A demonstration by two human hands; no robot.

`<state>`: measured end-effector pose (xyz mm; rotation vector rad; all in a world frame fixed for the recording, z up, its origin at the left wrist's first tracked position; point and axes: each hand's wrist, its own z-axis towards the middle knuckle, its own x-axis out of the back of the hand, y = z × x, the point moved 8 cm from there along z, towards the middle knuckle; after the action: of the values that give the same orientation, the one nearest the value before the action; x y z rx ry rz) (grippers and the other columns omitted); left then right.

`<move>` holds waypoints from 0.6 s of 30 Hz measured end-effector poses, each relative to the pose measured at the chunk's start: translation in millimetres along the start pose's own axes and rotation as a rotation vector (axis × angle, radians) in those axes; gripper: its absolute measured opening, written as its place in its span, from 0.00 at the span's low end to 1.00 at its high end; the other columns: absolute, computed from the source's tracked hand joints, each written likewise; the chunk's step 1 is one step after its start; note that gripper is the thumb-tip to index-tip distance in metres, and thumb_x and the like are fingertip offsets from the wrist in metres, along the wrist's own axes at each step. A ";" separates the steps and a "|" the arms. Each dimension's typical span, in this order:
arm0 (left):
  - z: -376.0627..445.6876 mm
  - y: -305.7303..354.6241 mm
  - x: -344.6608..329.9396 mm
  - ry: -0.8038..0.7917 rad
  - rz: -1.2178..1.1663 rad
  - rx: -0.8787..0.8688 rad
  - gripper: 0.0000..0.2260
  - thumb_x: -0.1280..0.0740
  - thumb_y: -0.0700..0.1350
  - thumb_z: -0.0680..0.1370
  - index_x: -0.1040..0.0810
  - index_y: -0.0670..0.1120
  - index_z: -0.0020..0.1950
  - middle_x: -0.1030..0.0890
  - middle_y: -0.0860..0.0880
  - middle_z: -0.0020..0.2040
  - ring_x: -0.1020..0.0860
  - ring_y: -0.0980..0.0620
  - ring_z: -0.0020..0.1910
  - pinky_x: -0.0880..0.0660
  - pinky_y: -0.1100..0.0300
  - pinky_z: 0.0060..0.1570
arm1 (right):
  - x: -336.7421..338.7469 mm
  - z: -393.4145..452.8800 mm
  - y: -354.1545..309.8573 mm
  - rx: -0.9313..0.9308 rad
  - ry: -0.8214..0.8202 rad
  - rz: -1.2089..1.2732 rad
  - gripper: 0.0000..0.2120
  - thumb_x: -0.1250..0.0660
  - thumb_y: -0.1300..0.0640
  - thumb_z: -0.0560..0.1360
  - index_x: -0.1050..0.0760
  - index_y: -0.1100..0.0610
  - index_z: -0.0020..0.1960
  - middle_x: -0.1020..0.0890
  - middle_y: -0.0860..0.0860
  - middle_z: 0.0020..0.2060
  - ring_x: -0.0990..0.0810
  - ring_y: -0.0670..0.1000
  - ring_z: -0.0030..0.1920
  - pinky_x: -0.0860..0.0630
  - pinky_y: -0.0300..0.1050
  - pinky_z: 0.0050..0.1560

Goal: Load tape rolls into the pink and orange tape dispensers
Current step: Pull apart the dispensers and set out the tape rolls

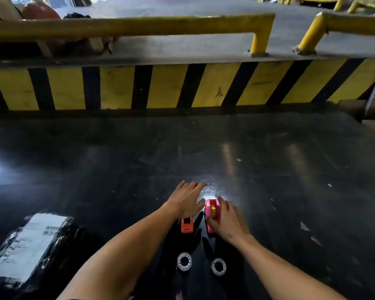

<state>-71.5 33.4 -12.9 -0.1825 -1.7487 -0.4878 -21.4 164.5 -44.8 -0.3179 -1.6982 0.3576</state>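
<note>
On the dark floor lies a pink tape dispenser (211,210) with a yellow hub, and my right hand (226,221) is wrapped around its right side. To its left stands an orange tape dispenser (187,225), its far end hidden under my left hand (187,199). That hand lies flat with fingers spread, palm down over the orange dispenser's far end. Two clear tape rolls (184,261) (218,266) lie flat on the floor nearer to me, between my forearms.
A parcel in black wrap with a white label (28,245) lies at the lower left. A yellow-and-black striped kerb (182,87) runs across ahead, with yellow railings (139,24) above it. A cardboard box edge (355,107) shows at the right.
</note>
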 end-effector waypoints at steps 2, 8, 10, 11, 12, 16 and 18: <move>6.4 2.3 -10.0 -0.084 0.012 -0.020 0.30 0.41 0.54 0.80 0.48 0.52 0.80 0.35 0.43 0.76 0.34 0.41 0.74 0.46 0.44 0.77 | -10.1 2.2 6.4 -0.071 -0.020 0.089 0.38 0.40 0.34 0.68 0.43 0.51 0.72 0.26 0.54 0.63 0.26 0.58 0.60 0.24 0.55 0.57; 21.7 10.5 -42.8 -0.279 0.086 -0.114 0.38 0.34 0.48 0.75 0.52 0.54 0.80 0.36 0.45 0.78 0.35 0.43 0.75 0.45 0.42 0.75 | -37.0 8.0 17.7 -0.109 -0.079 0.167 0.42 0.32 0.39 0.67 0.46 0.51 0.74 0.26 0.54 0.61 0.26 0.58 0.60 0.24 0.55 0.55; 24.3 16.1 -49.2 -0.299 0.134 -0.148 0.40 0.33 0.47 0.74 0.51 0.56 0.80 0.34 0.46 0.76 0.33 0.43 0.74 0.42 0.43 0.74 | -33.9 9.2 18.7 -0.103 -0.056 0.233 0.34 0.36 0.37 0.69 0.42 0.46 0.70 0.24 0.52 0.56 0.24 0.58 0.56 0.22 0.58 0.52; 24.5 19.8 -51.0 -0.298 0.161 -0.163 0.40 0.32 0.47 0.73 0.50 0.56 0.80 0.33 0.46 0.76 0.33 0.43 0.73 0.40 0.44 0.72 | -33.8 10.2 20.7 -0.091 -0.054 0.257 0.29 0.40 0.34 0.70 0.40 0.43 0.68 0.23 0.51 0.53 0.22 0.57 0.54 0.22 0.58 0.50; 24.7 23.5 -52.9 -0.287 0.187 -0.177 0.39 0.32 0.48 0.74 0.49 0.57 0.80 0.32 0.45 0.75 0.32 0.42 0.72 0.38 0.45 0.70 | -34.3 10.7 23.5 -0.072 -0.062 0.267 0.27 0.43 0.31 0.71 0.39 0.42 0.66 0.22 0.51 0.51 0.22 0.56 0.52 0.22 0.57 0.50; 21.6 30.2 -55.8 -0.203 0.235 -0.167 0.32 0.33 0.56 0.76 0.41 0.54 0.77 0.29 0.42 0.69 0.30 0.40 0.68 0.35 0.45 0.67 | -30.5 6.8 32.5 0.027 -0.201 0.196 0.28 0.38 0.38 0.73 0.40 0.43 0.70 0.22 0.53 0.57 0.24 0.57 0.57 0.25 0.55 0.58; 15.4 31.1 -56.2 -0.184 0.246 -0.151 0.30 0.33 0.59 0.76 0.35 0.51 0.74 0.26 0.42 0.66 0.29 0.40 0.66 0.34 0.46 0.65 | -28.0 4.1 39.6 0.077 -0.260 0.128 0.28 0.35 0.51 0.73 0.39 0.49 0.71 0.24 0.55 0.61 0.27 0.58 0.63 0.28 0.52 0.63</move>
<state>-60.1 75.5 -62.5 -0.5579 -1.8370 -0.4326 -20.8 189.1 -86.8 -0.3353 -1.9172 0.5774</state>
